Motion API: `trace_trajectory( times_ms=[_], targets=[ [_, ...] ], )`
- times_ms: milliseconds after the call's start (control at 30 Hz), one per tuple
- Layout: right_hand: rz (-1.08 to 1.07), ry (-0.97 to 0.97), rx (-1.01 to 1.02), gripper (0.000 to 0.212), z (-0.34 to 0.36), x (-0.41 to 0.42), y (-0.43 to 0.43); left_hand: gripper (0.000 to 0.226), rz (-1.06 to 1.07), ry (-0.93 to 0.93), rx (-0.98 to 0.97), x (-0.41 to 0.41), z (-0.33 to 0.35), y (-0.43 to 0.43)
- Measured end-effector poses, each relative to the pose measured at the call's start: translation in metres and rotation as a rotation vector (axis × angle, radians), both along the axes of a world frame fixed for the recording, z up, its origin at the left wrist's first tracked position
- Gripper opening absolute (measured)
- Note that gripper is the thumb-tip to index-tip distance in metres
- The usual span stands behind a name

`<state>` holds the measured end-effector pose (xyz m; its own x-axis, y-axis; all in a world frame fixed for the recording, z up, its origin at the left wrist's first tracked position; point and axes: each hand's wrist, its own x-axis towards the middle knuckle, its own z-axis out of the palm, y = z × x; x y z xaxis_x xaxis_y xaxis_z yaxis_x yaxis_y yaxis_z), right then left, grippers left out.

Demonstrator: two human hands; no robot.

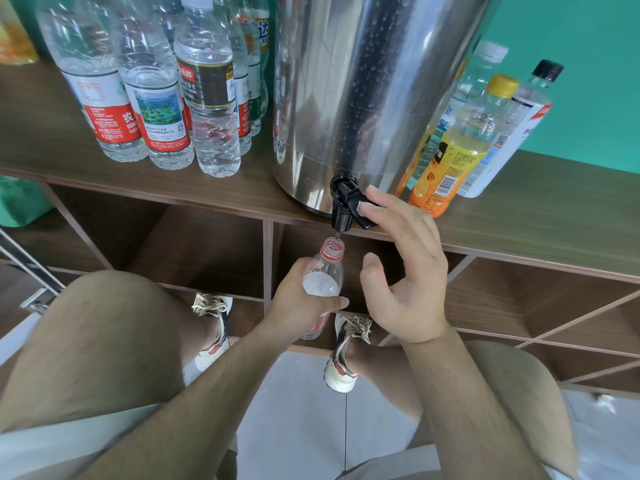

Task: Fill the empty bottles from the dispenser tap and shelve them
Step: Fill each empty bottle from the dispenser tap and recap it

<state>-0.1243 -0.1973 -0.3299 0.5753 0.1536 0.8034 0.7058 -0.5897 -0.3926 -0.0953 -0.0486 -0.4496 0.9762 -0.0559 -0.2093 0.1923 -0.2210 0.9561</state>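
A steel dispenser (363,91) stands on the wooden shelf top (52,133), its black tap (344,204) hanging over the front edge. My left hand (298,303) grips a clear uncapped bottle (325,275) with a red neck ring, held upright with its mouth right under the spout. A thin stream of water runs into it. My right hand (405,271) has its fingertips resting on the tap's lever, fingers spread, holding nothing.
Several clear capped water bottles (152,98) stand left of the dispenser. To its right are an orange-labelled bottle (460,147), a white-labelled bottle (519,126) and another behind. Open wooden cubbies (194,247) lie below the shelf top. My knees and shoes are close beneath.
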Motion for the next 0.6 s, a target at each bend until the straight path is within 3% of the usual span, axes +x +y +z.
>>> trace_trajectory(
  times_ms=[600],
  targets=[
    [-0.001, 0.006, 0.005, 0.054, -0.0003, -0.0006, 0.0002, 0.072, 0.006, 0.016, 0.024, -0.0007, -0.0012, -0.0038]
  ],
)
